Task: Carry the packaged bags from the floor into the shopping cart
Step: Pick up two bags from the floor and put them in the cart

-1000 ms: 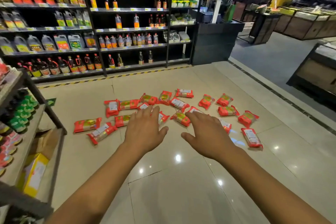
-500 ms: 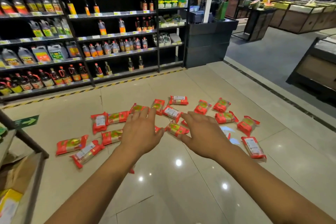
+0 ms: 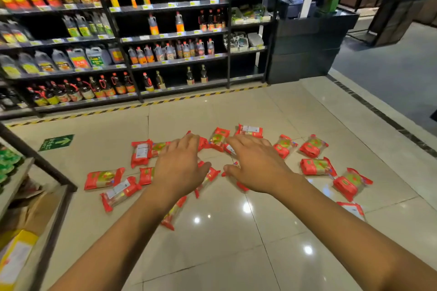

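Scattered in a loose ring, the packaged bags lie flat on a glossy beige tiled floor that mirrors the ceiling lights. They are red-ended oblong packs with a clear middle, and no two point quite alike. The leftmost bag has its long axis running left to right. A label-up bag runs away from the camera, and the far-right bag sits on a diagonal. Both bare arms reach out over the middle of the ring. The left hand and the right hand are palm down and near each other, with fingers spread and almost straight and thumbs turned inward. Neither grips anything; whether the fingertips touch the bags beneath them I cannot tell. A green arrow sign is stuck to the floor to the left of the bags. Beyond them, a yellow-and-black tape line runs along the foot of dark shelves stocked with bottles and jugs. A dark counter stands at the shelves' right end, where grey flooring begins. At the near left, a metal rack holds a yellow box.
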The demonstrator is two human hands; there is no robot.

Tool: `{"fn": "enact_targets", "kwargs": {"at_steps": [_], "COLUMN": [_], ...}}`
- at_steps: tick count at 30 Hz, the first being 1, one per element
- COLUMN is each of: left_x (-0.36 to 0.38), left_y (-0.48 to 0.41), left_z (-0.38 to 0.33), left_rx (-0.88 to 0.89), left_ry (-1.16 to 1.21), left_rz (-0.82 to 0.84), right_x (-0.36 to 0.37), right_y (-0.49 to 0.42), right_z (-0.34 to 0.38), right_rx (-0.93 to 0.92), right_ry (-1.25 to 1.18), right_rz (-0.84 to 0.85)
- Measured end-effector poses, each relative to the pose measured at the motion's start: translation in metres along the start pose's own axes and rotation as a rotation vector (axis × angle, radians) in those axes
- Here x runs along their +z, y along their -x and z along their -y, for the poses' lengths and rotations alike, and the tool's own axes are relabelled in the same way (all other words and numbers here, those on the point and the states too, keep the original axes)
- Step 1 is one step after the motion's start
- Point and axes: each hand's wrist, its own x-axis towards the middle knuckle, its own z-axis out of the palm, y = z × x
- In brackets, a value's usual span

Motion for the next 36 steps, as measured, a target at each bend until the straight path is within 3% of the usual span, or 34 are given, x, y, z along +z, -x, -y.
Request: {"fn": "enact_targets", "kwargs": {"at_steps": [21, 30, 36], "left_x": [0.107, 0.156, 0.241], "left_y": [-0.204, -0.263, -0.308], "left_z": [0.197, 0.263, 0.301], "left_rx": [-0.398, -0.508, -0.600], "left_ry": [0.142, 0.124, 0.156], "left_rz": [0.163, 0.320, 0.458], "right_x": [0.069, 0.151, 0.241], "right_y": [-0.356, -0.479, -0.572], "right_z": [0.007, 0.001, -0.024], "right_rx": [-0.330, -0.414, -0.450], "right_ry": [0.112, 0.181, 0.204], "right_rz": [0.301, 0.458, 0.571]}}
